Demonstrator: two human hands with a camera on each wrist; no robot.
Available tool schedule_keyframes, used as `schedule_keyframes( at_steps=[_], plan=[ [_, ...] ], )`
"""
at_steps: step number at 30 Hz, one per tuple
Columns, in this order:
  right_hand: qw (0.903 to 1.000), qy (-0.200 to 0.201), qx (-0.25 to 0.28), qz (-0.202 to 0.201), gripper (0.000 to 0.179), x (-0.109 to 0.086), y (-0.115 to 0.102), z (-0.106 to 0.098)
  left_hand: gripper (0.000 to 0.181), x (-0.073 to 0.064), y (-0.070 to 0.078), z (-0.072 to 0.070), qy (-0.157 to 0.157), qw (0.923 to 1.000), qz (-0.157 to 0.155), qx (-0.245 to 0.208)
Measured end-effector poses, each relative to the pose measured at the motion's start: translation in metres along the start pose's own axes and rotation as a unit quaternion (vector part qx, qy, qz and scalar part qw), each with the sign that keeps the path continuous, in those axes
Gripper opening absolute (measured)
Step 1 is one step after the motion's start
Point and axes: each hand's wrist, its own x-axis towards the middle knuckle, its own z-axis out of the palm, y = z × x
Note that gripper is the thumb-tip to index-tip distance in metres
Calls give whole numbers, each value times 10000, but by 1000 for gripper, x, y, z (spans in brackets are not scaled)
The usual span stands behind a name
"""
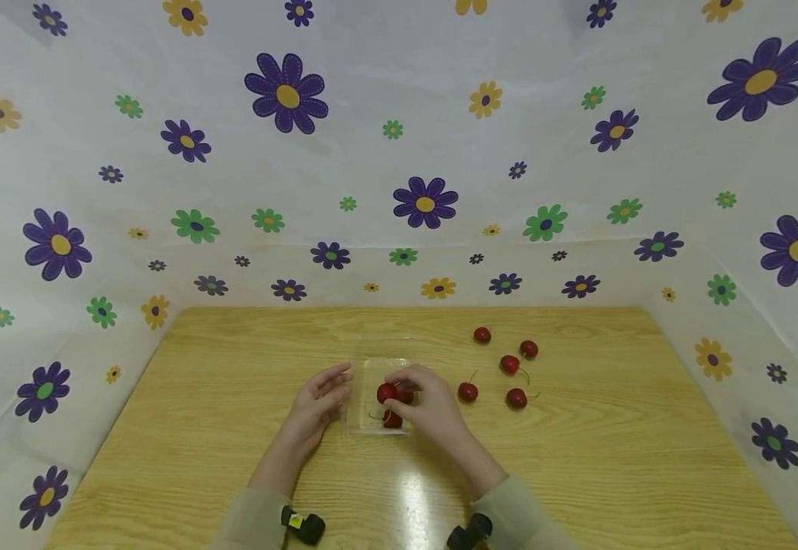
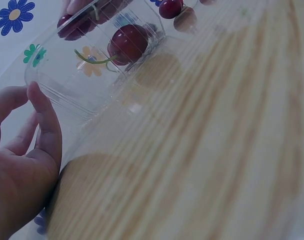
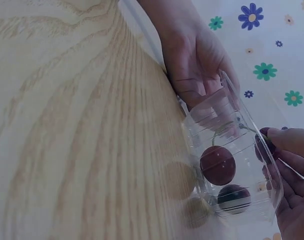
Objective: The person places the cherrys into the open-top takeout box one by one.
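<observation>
A clear plastic box (image 1: 370, 374) stands on the table with cherries in it. Thumb and fingers of my right hand (image 1: 429, 401) pinch a dark red cherry (image 1: 386, 393) over the box; in the right wrist view this cherry (image 3: 264, 145) is at the box's upper edge. One cherry (image 1: 392, 418) with a green stem lies near the box's front side, and another (image 1: 407, 397) is partly hidden by my right fingers. My left hand (image 1: 316, 409) is at the box's left side, its fingers loosely bent, a fingertip (image 2: 36, 92) right at the rim.
Several loose cherries lie on the wooden table (image 1: 592, 428) right of the box, among them one near the back (image 1: 482, 335) and a stemmed one (image 1: 468, 392) closest to my right hand. A flowered white sheet (image 1: 344, 153) hangs behind the table and along both sides.
</observation>
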Motion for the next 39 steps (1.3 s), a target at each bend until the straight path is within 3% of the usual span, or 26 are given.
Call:
schedule_keyframes(
  at_steps=[16,25,39],
  plan=[
    [9912,-206,-1237,-423,26,-2,1,6,53,-1,1,1,31,10000,-60,28],
    [9784,-257,-1929,-693,25,-2,1,10,54,-2,1,1,29,10000,-83,32],
    [9820,-139,-1748,-700,24,-3,1,11,54,-2,2,2,-35,10000,-38,9]
  ],
)
